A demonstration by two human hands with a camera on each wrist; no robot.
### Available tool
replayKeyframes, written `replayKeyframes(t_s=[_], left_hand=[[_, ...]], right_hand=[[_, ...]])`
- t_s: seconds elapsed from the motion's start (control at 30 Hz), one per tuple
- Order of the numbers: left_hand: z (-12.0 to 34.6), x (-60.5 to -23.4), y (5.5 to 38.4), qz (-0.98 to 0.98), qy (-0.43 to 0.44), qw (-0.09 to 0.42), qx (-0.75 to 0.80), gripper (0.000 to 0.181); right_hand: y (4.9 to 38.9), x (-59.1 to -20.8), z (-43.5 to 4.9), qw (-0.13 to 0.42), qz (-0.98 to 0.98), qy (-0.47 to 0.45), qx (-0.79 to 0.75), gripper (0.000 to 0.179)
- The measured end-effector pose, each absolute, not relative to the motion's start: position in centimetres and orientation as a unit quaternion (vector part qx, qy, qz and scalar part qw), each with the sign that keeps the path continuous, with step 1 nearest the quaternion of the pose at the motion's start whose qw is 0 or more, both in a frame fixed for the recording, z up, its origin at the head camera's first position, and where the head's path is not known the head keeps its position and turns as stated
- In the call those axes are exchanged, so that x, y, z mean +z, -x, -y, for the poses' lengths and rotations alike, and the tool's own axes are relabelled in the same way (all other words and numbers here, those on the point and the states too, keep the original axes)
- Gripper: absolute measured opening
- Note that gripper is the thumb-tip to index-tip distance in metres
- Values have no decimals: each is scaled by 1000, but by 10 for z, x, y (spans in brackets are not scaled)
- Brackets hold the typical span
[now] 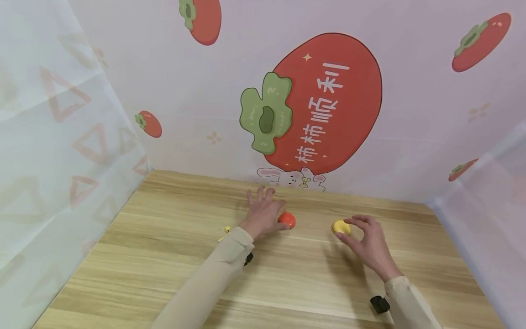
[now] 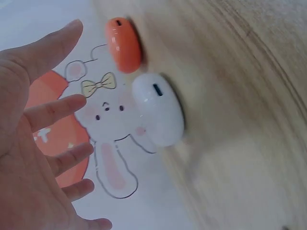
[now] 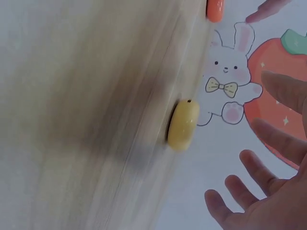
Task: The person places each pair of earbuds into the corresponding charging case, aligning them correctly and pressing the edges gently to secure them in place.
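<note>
My left hand (image 1: 263,214) spreads its fingers low over the table, its thumb beside a glossy red rounded piece (image 1: 286,220). In the left wrist view this piece (image 2: 123,45) looks orange-red with a small dark slot. Beside it lies a larger white rounded piece (image 2: 158,110), also with a dark slot; my left hand hides it in the head view. My right hand (image 1: 367,242) reaches over a yellow rounded piece (image 1: 342,227), thumb and index finger overlapping its edges. The right wrist view shows the fingers spread apart, with the yellow piece (image 3: 183,125) on the table beyond them.
Small yellow bits (image 1: 228,229) lie on the wooden table (image 1: 164,256) by my left sleeve. A pale backdrop (image 1: 411,114) with persimmon and rabbit prints rises at the table's back edge, and light printed panels (image 1: 49,137) flank both sides.
</note>
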State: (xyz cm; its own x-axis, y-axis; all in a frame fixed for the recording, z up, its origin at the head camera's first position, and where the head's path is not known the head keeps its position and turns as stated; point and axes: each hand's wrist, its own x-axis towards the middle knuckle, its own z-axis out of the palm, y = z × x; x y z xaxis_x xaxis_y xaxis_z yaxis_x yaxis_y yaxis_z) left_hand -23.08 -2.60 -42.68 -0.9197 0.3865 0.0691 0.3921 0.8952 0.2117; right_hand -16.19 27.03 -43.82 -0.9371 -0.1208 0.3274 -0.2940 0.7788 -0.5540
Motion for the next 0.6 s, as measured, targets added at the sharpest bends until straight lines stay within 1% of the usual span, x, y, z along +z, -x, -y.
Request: replayKeyframes(t_s=[0.13,0.23,0.47,0.6], left_hand=[[32,-423,224,970,207,26,-124,67],[38,-421,218,967,217,47,-127,64],[56,-414,202,959,224,91,-151,53],[66,-408,194,957,220,110,-157,51]], right_hand=[[169,-438,-274,119,940,-97,305,48],[174,-440,-276,105,946,-87,295,52],[186,-447,-281,48,963,-42,262,61],[189,-451,-282,28,969,-23,243,66]])
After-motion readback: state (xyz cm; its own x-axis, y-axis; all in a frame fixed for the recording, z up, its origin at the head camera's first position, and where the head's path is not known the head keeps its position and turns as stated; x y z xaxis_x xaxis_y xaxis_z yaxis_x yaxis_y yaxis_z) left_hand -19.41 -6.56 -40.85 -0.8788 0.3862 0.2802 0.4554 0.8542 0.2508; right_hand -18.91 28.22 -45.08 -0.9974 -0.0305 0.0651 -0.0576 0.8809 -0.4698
